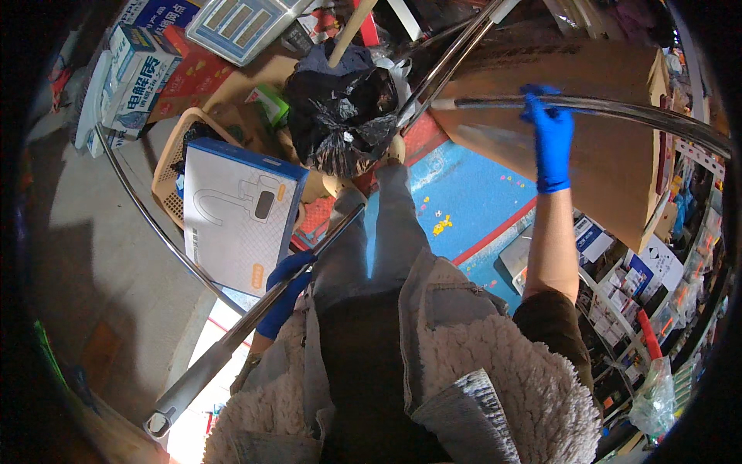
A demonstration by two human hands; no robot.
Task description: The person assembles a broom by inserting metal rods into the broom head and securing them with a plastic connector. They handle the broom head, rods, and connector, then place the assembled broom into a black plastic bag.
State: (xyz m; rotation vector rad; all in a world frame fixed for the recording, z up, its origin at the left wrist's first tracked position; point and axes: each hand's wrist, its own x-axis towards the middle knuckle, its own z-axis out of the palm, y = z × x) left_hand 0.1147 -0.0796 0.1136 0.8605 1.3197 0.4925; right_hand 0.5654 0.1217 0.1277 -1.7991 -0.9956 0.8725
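In the head view, the left hand (287, 292), in a blue glove, sat at lower centre-left of the frame with its fingers wrapped around a grey metal pole (255, 317). That pole ran from the bottom left, where its capped end (158, 424) showed, up toward the middle of the frame, passing beside the person's grey trouser leg (394, 232).

The right hand (550, 135), also gloved in blue, was raised at the upper right on an outstretched bare forearm. Its fingers were curled over a curved shiny metal tube (618, 110) that swept from upper centre to the right edge, in front of a large brown cardboard sheet (610, 170).

Left of centre lay a white box with a blue edge (238, 209), resting partly on a tan plastic basket (171, 166). A black plastic bag (344, 116) bulged just above it at upper centre. A blue floor mat (471, 197) with red borders lay right of the leg. Stacked cartons (131, 73) filled the upper left, and shelves of small packaged goods (626, 294) lined the right edge. A thin curved metal rod (154, 224) arced across the grey floor at left.
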